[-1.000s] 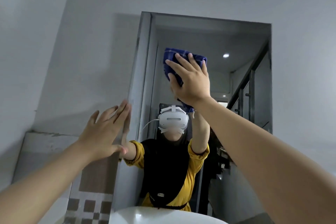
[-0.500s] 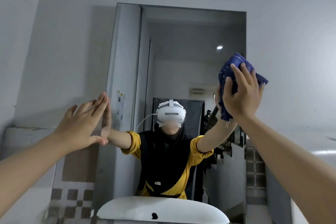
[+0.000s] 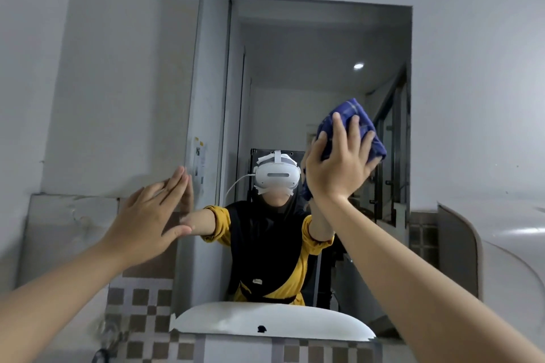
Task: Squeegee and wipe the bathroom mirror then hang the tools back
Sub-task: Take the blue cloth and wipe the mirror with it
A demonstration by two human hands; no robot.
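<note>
A tall frameless mirror (image 3: 309, 47) hangs on the grey wall ahead of me. My right hand (image 3: 336, 165) presses a crumpled blue checked cloth (image 3: 354, 118) against the glass in the mirror's right half, at mid height. My left hand (image 3: 150, 218) is flat with fingers together, its fingertips touching the mirror's left edge. The glass reflects a person in a black and yellow top wearing a white headset. No squeegee is in view.
A white basin rim (image 3: 265, 321) shows at the mirror's foot. Brown and grey checked tiles (image 3: 141, 312) run below and to the left. A curved white surface (image 3: 507, 247) lies at the right. A beige panel (image 3: 67, 230) sits on the wall at the left.
My right hand carried the cloth from the mirror's upper middle out to its right edge, then back left and lower. My left hand stayed on the left edge.
</note>
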